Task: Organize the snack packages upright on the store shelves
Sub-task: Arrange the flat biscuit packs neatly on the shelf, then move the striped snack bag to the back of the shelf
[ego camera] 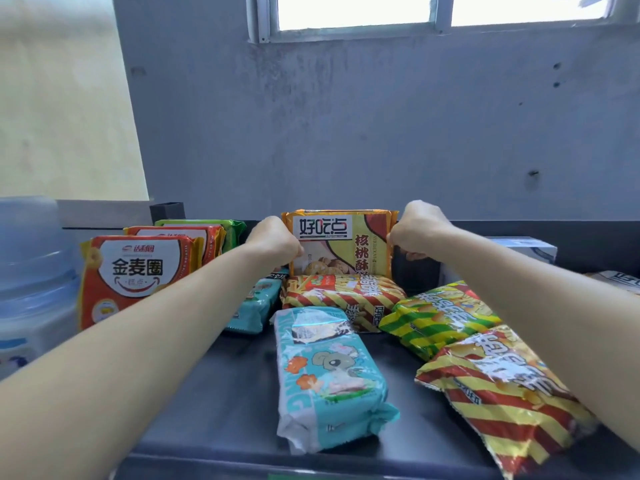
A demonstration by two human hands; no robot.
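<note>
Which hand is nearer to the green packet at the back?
Left. The left hand is beside the green packet; the right hand is beyond the orange packet.

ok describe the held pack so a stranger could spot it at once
On the dark shelf below the grey wall, look back centre. The left hand and right hand pinch the sides of an upright orange-yellow pack. The striped packs and teal packs before it lie flat; the upright red packs at left have round white labels.
</note>
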